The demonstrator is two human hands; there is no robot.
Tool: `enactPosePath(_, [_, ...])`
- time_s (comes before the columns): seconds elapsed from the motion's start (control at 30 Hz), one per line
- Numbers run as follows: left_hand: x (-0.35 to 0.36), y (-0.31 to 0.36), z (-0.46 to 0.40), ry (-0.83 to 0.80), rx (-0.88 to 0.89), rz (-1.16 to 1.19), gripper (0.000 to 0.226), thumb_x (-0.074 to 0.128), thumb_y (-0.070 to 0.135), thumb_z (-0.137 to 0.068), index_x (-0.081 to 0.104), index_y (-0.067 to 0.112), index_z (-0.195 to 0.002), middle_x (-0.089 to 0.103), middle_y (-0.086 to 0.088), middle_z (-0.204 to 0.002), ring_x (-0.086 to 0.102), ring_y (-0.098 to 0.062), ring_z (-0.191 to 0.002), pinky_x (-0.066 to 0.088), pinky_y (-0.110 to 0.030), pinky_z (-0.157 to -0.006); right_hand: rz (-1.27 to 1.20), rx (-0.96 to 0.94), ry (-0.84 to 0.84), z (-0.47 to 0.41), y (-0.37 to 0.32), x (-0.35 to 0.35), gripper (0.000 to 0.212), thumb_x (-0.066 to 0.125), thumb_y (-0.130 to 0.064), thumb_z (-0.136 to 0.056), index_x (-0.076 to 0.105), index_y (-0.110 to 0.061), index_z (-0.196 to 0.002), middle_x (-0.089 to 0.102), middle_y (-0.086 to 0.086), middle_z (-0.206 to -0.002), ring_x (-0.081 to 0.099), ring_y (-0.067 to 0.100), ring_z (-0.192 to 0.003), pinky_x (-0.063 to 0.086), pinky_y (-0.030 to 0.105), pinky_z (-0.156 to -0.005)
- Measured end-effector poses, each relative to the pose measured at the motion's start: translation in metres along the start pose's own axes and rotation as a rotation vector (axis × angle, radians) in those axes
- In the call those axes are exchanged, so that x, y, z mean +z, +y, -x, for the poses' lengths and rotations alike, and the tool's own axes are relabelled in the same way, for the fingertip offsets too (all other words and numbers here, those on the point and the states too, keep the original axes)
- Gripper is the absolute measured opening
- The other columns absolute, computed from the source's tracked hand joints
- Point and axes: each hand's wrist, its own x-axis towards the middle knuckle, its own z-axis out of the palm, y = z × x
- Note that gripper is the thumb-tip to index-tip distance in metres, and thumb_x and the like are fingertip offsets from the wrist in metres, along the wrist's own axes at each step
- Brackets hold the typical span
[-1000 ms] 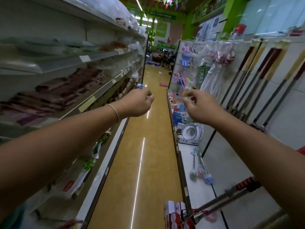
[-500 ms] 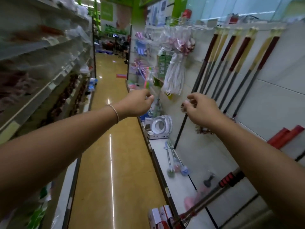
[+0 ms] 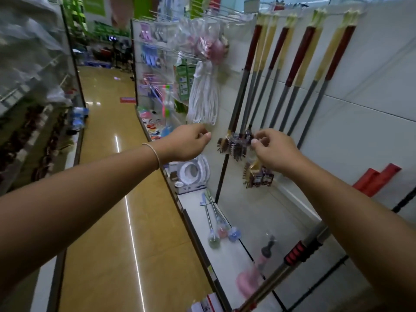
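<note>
The brushes [image 3: 234,146] hang in a bunch low on the right wall panel [image 3: 371,109], under the long mop handles [image 3: 297,55], so they dangle within easy reach. The right hand [image 3: 274,152] has its fingers curled at the bunch's right edge, likely to unhook one; whether it pinches a pack I cannot tell. The left hand [image 3: 189,141], fingers curled in on nothing visible, hovers just left of the bunch without touching it, probably to steady the rest
</note>
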Motion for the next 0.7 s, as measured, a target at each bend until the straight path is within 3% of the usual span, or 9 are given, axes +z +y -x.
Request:
enactPosePath(0.1, [0.01, 0.009, -0.032, 0.02, 0.062, 0.042, 0.035, 0.039, 0.033, -0.102, 0.059, 0.009, -0.118, 0.062, -0.006, -0.104, 0.058, -0.022, -0.096, 0.046, -0.033, -0.081, -0.019, 0.039, 0.012, -0.024, 0.019, -0.002, 0.04, 0.051, -0.034, -0.099, 0.055, -0.013, -0.133, 0.063, 0.01, -0.125, 0.061, 0.027, -0.109, 0.053, 0.048, -0.095])
enactPosePath(0.3, [0.07, 0.021, -0.095, -0.062, 0.194, 0.133, 0.028, 0.048, 0.031, -0.099, 0.064, 0.012, -0.111, 0.065, -0.001, -0.099, 0.06, -0.017, -0.092, 0.043, -0.026, -0.077, -0.019, 0.193, 0.049, -0.048, 0.073, 0.003, 0.039, 0.053, -0.03, -0.098, 0.056, -0.011, -0.132, 0.063, 0.011, -0.126, 0.058, 0.029, -0.116, 0.048, 0.044, -0.101])
enactPosePath(0.4, [0.112, 0.025, -0.131, -0.109, 0.297, 0.128, 0.023, 0.054, 0.029, -0.095, 0.067, 0.013, -0.104, 0.063, 0.004, -0.09, 0.058, -0.014, -0.085, 0.038, -0.022, -0.073, 0.02, 0.298, 0.08, -0.054, 0.109, 0.007, 0.03, 0.053, -0.026, -0.097, 0.061, -0.01, -0.122, 0.067, 0.011, -0.115, 0.06, 0.03, -0.109, 0.046, 0.035, -0.091])
enactPosePath(0.47, [0.141, 0.029, -0.152, -0.175, 0.357, 0.15, 0.02, 0.056, 0.027, -0.094, 0.069, 0.013, -0.1, 0.063, 0.004, -0.086, 0.059, -0.014, -0.083, 0.038, -0.022, -0.071, 0.053, 0.389, 0.11, -0.057, 0.136, 0.011, 0.028, 0.053, -0.025, -0.097, 0.063, -0.011, -0.118, 0.068, 0.011, -0.112, 0.06, 0.03, -0.107, 0.044, 0.032, -0.087])
enactPosePath(0.6, [0.198, 0.039, -0.187, -0.36, 0.446, 0.219, 0.018, 0.056, 0.026, -0.094, 0.069, 0.014, -0.101, 0.07, -0.002, -0.089, 0.067, -0.022, -0.08, 0.052, -0.03, -0.07, 0.028, 0.621, 0.179, -0.055, 0.186, 0.015, 0.039, 0.055, -0.029, -0.096, 0.059, -0.01, -0.13, 0.066, 0.01, -0.125, 0.06, 0.027, -0.116, 0.045, 0.032, -0.101])
enactPosePath(0.7, [0.24, 0.045, -0.206, -0.449, 0.522, 0.288, 0.022, 0.058, 0.025, -0.093, 0.069, 0.014, -0.108, 0.071, -0.002, -0.097, 0.065, -0.017, -0.085, 0.046, -0.021, -0.076, 0.035, 0.785, 0.234, -0.047, 0.216, 0.022, 0.038, 0.056, -0.029, -0.095, 0.062, -0.009, -0.127, 0.068, 0.011, -0.119, 0.062, 0.029, -0.113, 0.046, 0.031, -0.097])
